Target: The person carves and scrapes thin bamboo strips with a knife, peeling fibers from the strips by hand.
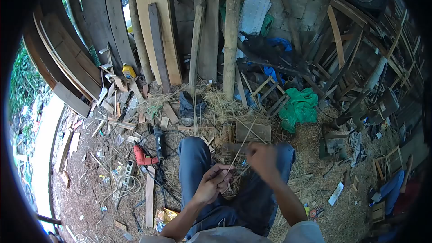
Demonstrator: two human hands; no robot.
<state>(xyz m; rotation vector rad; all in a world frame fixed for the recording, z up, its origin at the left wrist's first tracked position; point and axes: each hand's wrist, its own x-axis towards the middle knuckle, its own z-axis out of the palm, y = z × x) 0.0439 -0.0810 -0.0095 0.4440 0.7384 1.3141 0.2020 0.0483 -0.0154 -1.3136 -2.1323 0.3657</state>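
My left hand (pixel 213 183) is closed around the lower end of a thin, pale wooden stick (pixel 242 146), which slants up and to the right between my knees. Beside it, my right hand (pixel 262 162) is smeared by motion over my right thigh; its fingers look curled, but whether they hold anything is unclear. A dark, flat piece (pixel 236 148) lies just left of the right hand, partly hidden, and I cannot tell if the hand touches it. Beyond my knees sits a wooden block (pixel 253 132) with another thin stick across it.
Left of my legs lie a red power tool (pixel 145 156), a dark grinder-like tool (pixel 158 140) and a power strip (pixel 129 171) with tangled cord. A green plastic bag (pixel 299 109) rests at right, near a vise-like metal piece (pixel 335 145). Boards (pixel 155 31) lean behind; shavings cover the ground.
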